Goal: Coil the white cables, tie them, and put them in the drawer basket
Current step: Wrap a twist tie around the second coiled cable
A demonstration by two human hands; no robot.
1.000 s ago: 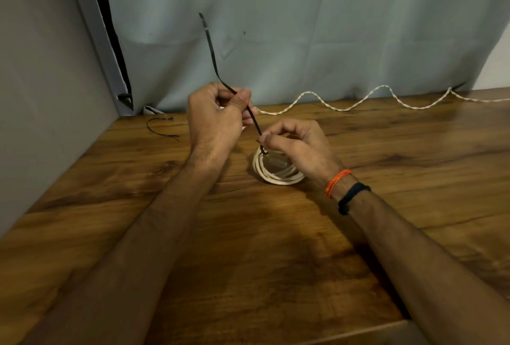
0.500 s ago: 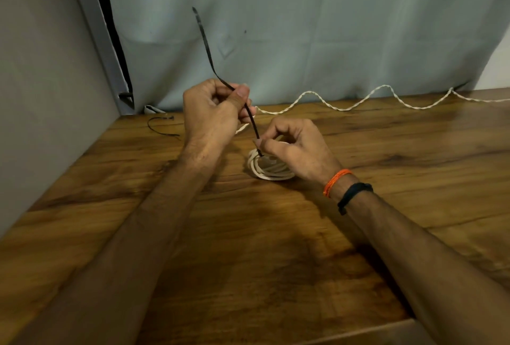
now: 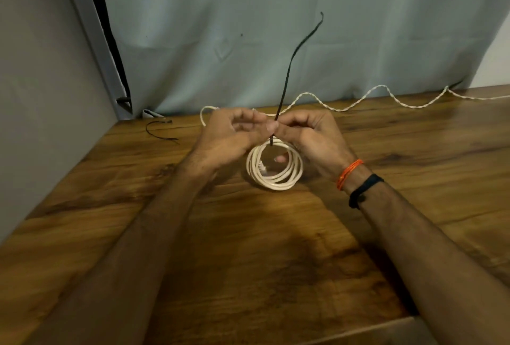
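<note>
White cable coil [image 3: 274, 163] on wood counter [image 3: 276, 261] btwn both hands; left hand [image 3: 229, 137] & right hand [image 3: 309, 137] pinch black tie [image 3: 287, 76] at coil's far edge. Looks light, springy; best gripped across bundled loops

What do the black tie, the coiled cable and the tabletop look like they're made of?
Black tie: thin, stiff plastic, probably; it stands up unsupported. Coiled white cable: smooth, glossy plastic sheath. Table: wood or wood-look laminate, with grain and a slight sheen.

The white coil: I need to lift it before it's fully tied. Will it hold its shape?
Probably not well. The white coil lies in loose, uneven loops, so it would likely sag or spread. The black tie stands up unsupported, so it seems fairly stiff and may help once cinched.
</note>
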